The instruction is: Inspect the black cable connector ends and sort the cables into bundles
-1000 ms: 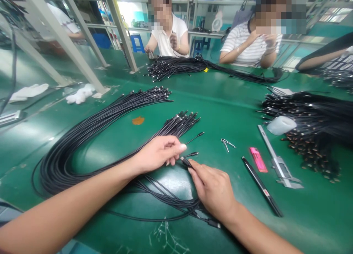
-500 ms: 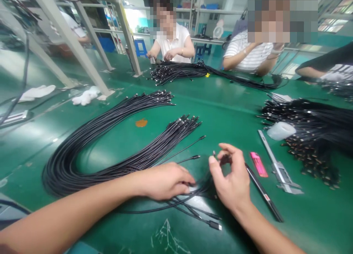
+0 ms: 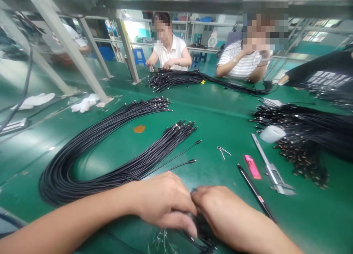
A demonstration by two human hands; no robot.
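In the head view, several loose black cables (image 3: 205,233) lie under and between my hands near the front of the table. My left hand (image 3: 167,202) is curled over them from the left, thumb below the fingers. My right hand (image 3: 217,210) meets it from the right, fingers bent down around the same cables; its fingertips are mostly hidden. A large U-shaped bundle of black cables (image 3: 74,140) lies beyond my left forearm, its connector ends pointing right. Two single cable ends (image 3: 190,161) stick out from it toward the middle.
Right of my hands lie small silvery metal pieces (image 3: 224,151), a black pen-like tool (image 3: 253,191), a pink plastic item (image 3: 252,167), a caliper (image 3: 271,169) and a translucent roll (image 3: 272,134). Cable piles (image 3: 309,118) fill the far right. Co-workers (image 3: 172,50) sit across the table (image 3: 217,118).
My right hand has come down and left, from raised with fingers apart to closed over the loose cables beside my left hand. The silvery pieces now show. The view has tilted up slightly.
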